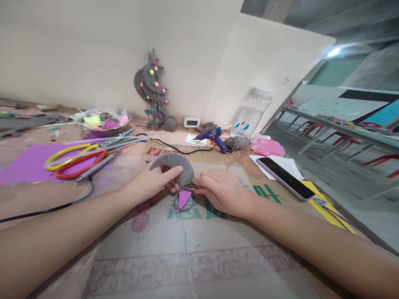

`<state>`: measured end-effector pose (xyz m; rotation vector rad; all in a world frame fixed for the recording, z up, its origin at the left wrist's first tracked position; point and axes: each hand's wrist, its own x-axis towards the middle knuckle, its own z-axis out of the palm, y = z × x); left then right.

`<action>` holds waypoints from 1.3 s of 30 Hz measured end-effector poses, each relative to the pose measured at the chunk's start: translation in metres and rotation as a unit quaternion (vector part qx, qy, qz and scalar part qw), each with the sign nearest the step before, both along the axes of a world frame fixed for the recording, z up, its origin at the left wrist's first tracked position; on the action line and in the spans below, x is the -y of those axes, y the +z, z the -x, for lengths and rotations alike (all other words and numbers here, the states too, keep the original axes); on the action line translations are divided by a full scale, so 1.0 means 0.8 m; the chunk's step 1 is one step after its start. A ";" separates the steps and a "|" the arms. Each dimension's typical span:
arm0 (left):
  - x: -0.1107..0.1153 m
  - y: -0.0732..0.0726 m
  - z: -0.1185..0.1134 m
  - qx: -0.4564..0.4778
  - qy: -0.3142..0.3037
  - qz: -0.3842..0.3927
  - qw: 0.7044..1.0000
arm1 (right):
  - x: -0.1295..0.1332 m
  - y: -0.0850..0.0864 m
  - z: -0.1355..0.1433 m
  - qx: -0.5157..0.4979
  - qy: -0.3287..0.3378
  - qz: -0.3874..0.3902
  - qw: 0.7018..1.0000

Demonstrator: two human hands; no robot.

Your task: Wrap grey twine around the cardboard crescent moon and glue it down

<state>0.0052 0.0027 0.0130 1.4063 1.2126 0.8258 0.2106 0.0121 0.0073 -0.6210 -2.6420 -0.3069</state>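
Note:
A crescent (186, 166) wrapped in grey yarn is held just above the cardboard sheet, its lower tip still bare purple. My left hand (158, 177) grips the crescent's inner curve, thumb on the front face and fingers behind. At its right edge, where wrapping meets purple, my right hand (215, 189) pinches the grey yarn between thumb and fingertips. A loop of yarn (176, 203) hangs around the purple tip (184, 200). Part of the crescent's upper left end is hidden by my left hand.
Scissors with yellow and red handles (77, 160) lie left on purple sheets (23, 164). Behind stand a blue glue gun (215, 137), a grey yarn ball (238, 143), a clear bottle (251, 114) and a finished moon hanging (152, 89). A phone (285, 178) lies right, a bowl (104, 129) back left.

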 end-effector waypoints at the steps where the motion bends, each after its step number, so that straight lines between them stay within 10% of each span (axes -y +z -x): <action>1: 0.000 0.000 0.000 0.004 -0.003 -0.003 1.000 | 0.000 0.000 0.000 -0.001 -0.001 0.000 1.000; 39: 0.001 -0.004 0.003 -0.004 -0.015 -0.039 0.999 | 0.003 0.001 0.002 0.021 -0.008 -0.009 1.000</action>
